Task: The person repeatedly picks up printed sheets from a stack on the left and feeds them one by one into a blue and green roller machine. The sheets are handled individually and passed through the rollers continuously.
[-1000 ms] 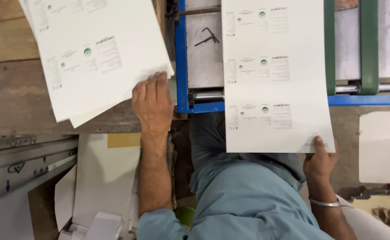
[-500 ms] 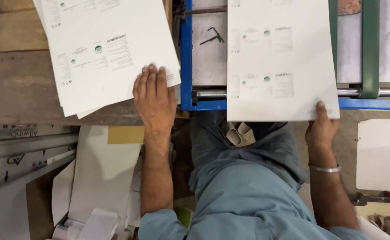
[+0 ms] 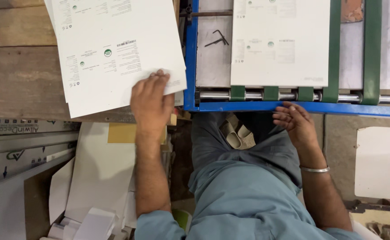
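White printed sheets [image 3: 110,49] looking thin, floppy, slippery: your left hand [image 3: 150,104] pressing flat at stack's five o'clock corner; right hand [image 3: 295,124] fingers loosely curled, empty.

Matt white printed paper sheets [image 3: 115,53] on a rough, worn wooden surface [image 3: 19,80]; glossy blue-painted metal frame [image 3: 266,107]; polished steel roller [image 3: 350,98]; soft teal cloth shirt [image 3: 244,200]; shiny metal bangle [image 3: 315,169].

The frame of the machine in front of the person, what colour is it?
The frame is bright blue, with green belts across it; the head view shows it.
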